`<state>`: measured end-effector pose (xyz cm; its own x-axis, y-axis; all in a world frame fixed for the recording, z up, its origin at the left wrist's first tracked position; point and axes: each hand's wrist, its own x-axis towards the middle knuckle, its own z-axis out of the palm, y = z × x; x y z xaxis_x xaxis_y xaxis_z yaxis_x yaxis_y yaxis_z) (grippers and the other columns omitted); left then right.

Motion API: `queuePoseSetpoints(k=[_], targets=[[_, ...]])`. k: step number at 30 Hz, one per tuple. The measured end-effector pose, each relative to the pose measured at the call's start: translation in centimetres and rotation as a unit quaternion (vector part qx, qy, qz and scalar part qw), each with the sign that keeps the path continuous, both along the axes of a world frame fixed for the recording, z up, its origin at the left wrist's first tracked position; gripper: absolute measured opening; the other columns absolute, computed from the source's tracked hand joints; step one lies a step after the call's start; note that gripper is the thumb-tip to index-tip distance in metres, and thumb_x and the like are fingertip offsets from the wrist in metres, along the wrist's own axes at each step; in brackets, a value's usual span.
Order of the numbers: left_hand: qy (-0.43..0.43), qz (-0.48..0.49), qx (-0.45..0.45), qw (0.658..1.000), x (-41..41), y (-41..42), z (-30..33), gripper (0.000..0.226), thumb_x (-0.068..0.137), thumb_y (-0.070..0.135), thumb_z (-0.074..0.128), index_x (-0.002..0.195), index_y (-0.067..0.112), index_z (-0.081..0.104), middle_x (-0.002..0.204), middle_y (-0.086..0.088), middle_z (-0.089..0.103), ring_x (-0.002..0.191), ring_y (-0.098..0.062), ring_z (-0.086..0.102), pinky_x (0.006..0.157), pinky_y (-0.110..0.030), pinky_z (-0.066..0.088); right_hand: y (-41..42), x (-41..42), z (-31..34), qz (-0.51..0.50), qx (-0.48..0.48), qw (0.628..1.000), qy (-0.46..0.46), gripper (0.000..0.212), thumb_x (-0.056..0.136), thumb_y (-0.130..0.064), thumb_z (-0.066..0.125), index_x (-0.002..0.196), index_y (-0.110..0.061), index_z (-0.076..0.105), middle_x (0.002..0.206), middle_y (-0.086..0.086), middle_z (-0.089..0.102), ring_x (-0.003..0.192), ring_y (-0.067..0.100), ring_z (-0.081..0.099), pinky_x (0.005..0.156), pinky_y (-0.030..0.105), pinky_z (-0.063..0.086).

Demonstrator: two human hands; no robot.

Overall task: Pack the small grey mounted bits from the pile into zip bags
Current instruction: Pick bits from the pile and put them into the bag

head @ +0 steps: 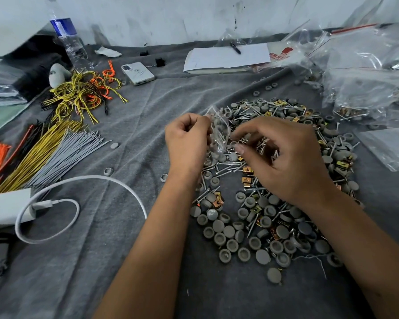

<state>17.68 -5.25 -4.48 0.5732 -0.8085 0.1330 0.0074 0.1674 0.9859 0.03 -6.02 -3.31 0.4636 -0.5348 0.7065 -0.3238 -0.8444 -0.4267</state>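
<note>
Both forearms over the grey cloth (115, 226), left hand (187, 143) fingers pinching a zip bag (219, 132), right hand (283, 157) fingers curled over the pile (274, 222), grip unclear.

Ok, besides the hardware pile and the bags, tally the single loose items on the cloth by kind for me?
Water bottle: 1
Phone: 1
Notepad: 1
Pen: 1
White charging cable: 1
Total: 5

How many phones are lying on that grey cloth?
1. A white smartphone lies face down at the back of the grey cloth, between the tangled yellow and orange wires and the white paper pad. Others may be hidden under bags.
</note>
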Motion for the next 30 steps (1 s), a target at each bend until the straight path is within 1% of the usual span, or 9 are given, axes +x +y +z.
queuePoseSetpoints(k=[2,5,7,10,14,17,20,25,30], targets=[[0.0,0.004,0.0,1.0,0.1,0.0,0.1,0.025,0.094,0.007,0.065,0.069,0.009,0.065,0.055,0.004,0.058,0.049,-0.008,0.05,0.047,-0.021,0.042,0.1,0.0,0.1,0.044,0.017,0.998,0.041,0.008,0.09,-0.017,0.078,0.094,-0.012,0.075,0.09,-0.009,0.069,0.08,0.002,0.064,0.077,0.009,0.045],[-0.006,0.013,0.006,1.0,0.2,0.0,0.1,0.025,0.093,0.008,0.066,0.069,0.01,0.066,0.054,0.005,0.059,0.05,-0.008,0.05,0.048,-0.022,0.041,0.6,0.5,0.0,0.127,0.114,0.965,0.198,0.013,0.087,-0.038,0.077,0.089,-0.025,0.077,0.081,-0.02,0.065,0.074,-0.003,0.062,0.073,0.016,0.049],[-0.01,0.013,0.009,1.0,0.1,-0.1,0.1,0.025,0.093,0.009,0.066,0.068,0.011,0.066,0.055,0.005,0.059,0.05,-0.008,0.05,0.048,-0.023,0.042,0.9,0.9,-0.5,0.138,0.126,0.941,0.282,0.018,0.085,-0.047,0.078,0.096,-0.032,0.077,0.086,-0.02,0.063,0.079,0.001,0.06,0.074,0.023,0.049],[-0.012,0.01,0.008,1.0,0.1,0.0,0.1,0.024,0.092,0.011,0.066,0.068,0.011,0.066,0.055,0.005,0.059,0.051,-0.008,0.05,0.049,-0.024,0.042,1.1,1.5,-0.8,0.11,0.098,0.933,0.329,0.025,0.09,-0.053,0.07,0.108,-0.036,0.072,0.098,-0.015,0.056,0.09,0.006,0.056,0.081,0.032,0.049],[-0.02,0.011,0.009,1.0,0.0,0.0,0.2,0.026,0.09,0.011,0.066,0.064,0.014,0.064,0.056,0.003,0.059,0.053,-0.01,0.05,0.053,-0.026,0.043,1.4,1.8,-0.9,0.083,0.1,0.939,0.317,0.016,0.094,-0.041,0.068,0.108,-0.033,0.068,0.105,-0.013,0.055,0.094,0.012,0.058,0.086,0.04,0.053],[-0.017,0.009,0.008,1.0,0.0,0.0,0.1,0.028,0.09,0.011,0.067,0.063,0.015,0.063,0.057,0.003,0.059,0.053,-0.01,0.05,0.053,-0.026,0.043,1.2,1.7,-1.0,0.061,0.107,0.947,0.298,0.014,0.094,-0.037,0.071,0.104,-0.031,0.065,0.106,-0.016,0.051,0.095,0.009,0.055,0.088,0.033,0.05],[-0.016,0.006,0.008,1.0,0.1,0.1,0.1,0.029,0.091,0.011,0.066,0.063,0.016,0.063,0.056,0.004,0.059,0.052,-0.009,0.051,0.051,-0.024,0.043,0.7,1.3,-1.0,0.052,0.131,0.954,0.266,0.011,0.091,-0.03,0.075,0.097,-0.028,0.066,0.098,-0.018,0.052,0.086,0.003,0.053,0.08,0.025,0.044],[-0.025,0.003,0.014,1.0,0.0,0.0,0.1,0.032,0.092,0.01,0.067,0.062,0.016,0.061,0.056,0.004,0.059,0.052,-0.01,0.051,0.05,-0.025,0.043,0.0,0.7,-0.6,0.065,0.165,0.97,0.168,0.008,0.086,-0.021,0.081,0.09,-0.023,0.074,0.085,-0.022,0.064,0.081,-0.001,0.062,0.073,0.008,0.042],[-0.052,-0.015,0.018,0.998,-0.4,0.2,0.3,0.022,0.094,0.01,0.066,0.072,0.005,0.066,0.062,-0.006,0.06,0.059,-0.019,0.052,0.058,-0.03,0.045,-0.6,-0.2,-0.3,0.041,0.162,0.985,0.035,0.018,0.082,-0.023,0.084,0.099,-0.019,0.078,0.089,-0.016,0.073,0.085,0.003,0.071,0.077,0.013,0.054]])
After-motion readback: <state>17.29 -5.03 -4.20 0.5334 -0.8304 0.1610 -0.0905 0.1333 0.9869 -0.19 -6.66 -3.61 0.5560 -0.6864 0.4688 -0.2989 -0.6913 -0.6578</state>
